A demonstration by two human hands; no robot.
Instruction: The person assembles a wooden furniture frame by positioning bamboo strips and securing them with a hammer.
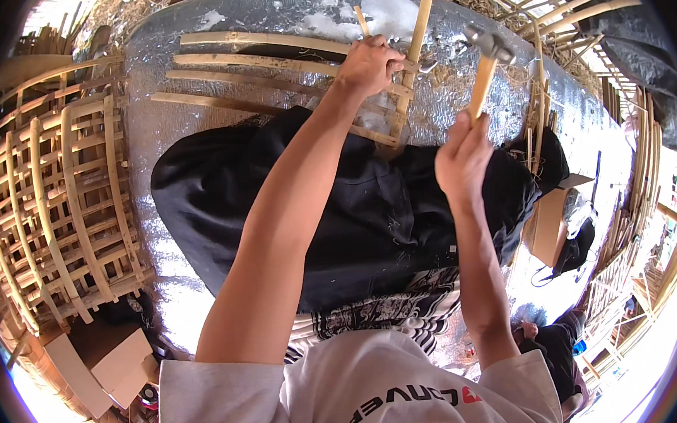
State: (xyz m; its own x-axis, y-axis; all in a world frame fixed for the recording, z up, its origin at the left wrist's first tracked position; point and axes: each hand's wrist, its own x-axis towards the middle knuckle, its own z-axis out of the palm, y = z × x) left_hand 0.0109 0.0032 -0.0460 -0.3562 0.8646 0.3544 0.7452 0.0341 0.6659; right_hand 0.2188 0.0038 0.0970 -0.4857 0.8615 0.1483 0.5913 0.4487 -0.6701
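Note:
My right hand grips the wooden handle of a hammer, its metal head raised to the right of a bamboo frame. My left hand is closed over the frame's right end, thumb and fingertips together beside a bamboo upright. Whatever those fingertips pinch is too small to make out. Several bamboo slats run leftward from the upright, roughly parallel. A short bamboo stick pokes out beyond my left knuckles.
A silvery foil sheet lies under the frame. Black cloth covers my lap. Woven bamboo lattice panels stand at the left. Cardboard boxes sit lower left, another box at right. Part of a person shows at lower right.

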